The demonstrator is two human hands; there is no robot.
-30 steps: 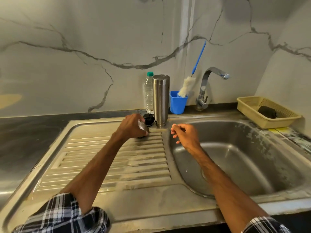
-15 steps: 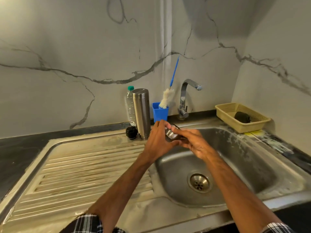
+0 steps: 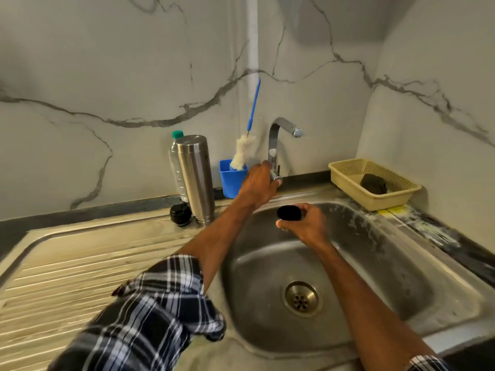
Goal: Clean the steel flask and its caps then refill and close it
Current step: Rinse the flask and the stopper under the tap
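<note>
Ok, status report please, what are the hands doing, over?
Left hand at tap, no water visible. Right hand holds cap over sink. Flask upright on drainboard. Nothing blocking.

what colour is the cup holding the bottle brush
Blue: the cup shows clearest in the head view, just left of the tap.

I see one steel sink unit (image 3: 80, 263) carrying everything: a ribbed drainboard on the left and the basin (image 3: 388, 277) on the right, its drain (image 3: 301, 298) near the middle. A dark counter strip (image 3: 93, 214) runs along the far edge. At the drainboard's far end the steel flask (image 3: 197, 180) stands upright, with a black cap (image 3: 180, 214) just left of its base and a plastic water bottle (image 3: 175, 162) behind it. Right of these I see a blue cup (image 3: 230, 183), then the tap (image 3: 276, 140). A yellow basket (image 3: 388, 200) sits far right.
</note>
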